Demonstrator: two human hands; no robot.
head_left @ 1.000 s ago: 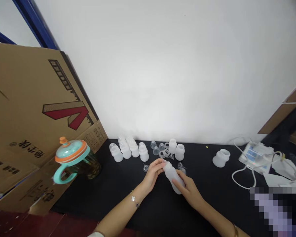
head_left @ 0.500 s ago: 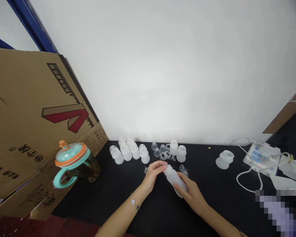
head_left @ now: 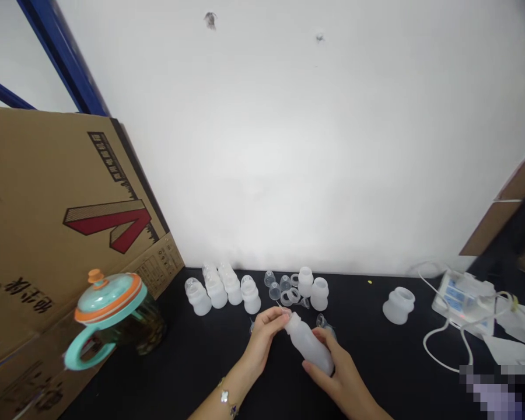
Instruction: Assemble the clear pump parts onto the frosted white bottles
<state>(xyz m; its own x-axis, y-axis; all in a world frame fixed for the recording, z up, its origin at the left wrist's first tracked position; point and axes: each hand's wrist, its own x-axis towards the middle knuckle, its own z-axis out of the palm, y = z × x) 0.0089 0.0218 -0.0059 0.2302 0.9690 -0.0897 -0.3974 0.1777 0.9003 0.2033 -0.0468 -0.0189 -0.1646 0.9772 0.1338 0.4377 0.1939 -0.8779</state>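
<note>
My right hand [head_left: 332, 370] is wrapped round a white translucent baby bottle [head_left: 310, 345], tilted with its neck up and to the left. At that neck, the fingers of my left hand [head_left: 265, 335] pinch a small clear part [head_left: 285, 314], mostly covered by the fingertips; its exact kind does not show. Just behind my right hand lies a clear teat piece [head_left: 326, 324]. Beyond my hands are clear teats [head_left: 275, 290], clear collar rings [head_left: 291, 295] and two open white bottle bodies [head_left: 319, 294].
Several capped white bottles [head_left: 216, 291] stand at the back left. A teal-lidded jug [head_left: 109, 315] is beside a cardboard box [head_left: 35, 221] on the left. To the right are a wide-necked white bottle body [head_left: 398, 305] and a device with white cables [head_left: 464, 300] on the black table [head_left: 179, 361].
The head view has tilted up slightly, so the table things sit lower in the picture. Both hands keep their hold, the clear part still at the bottle's neck.
</note>
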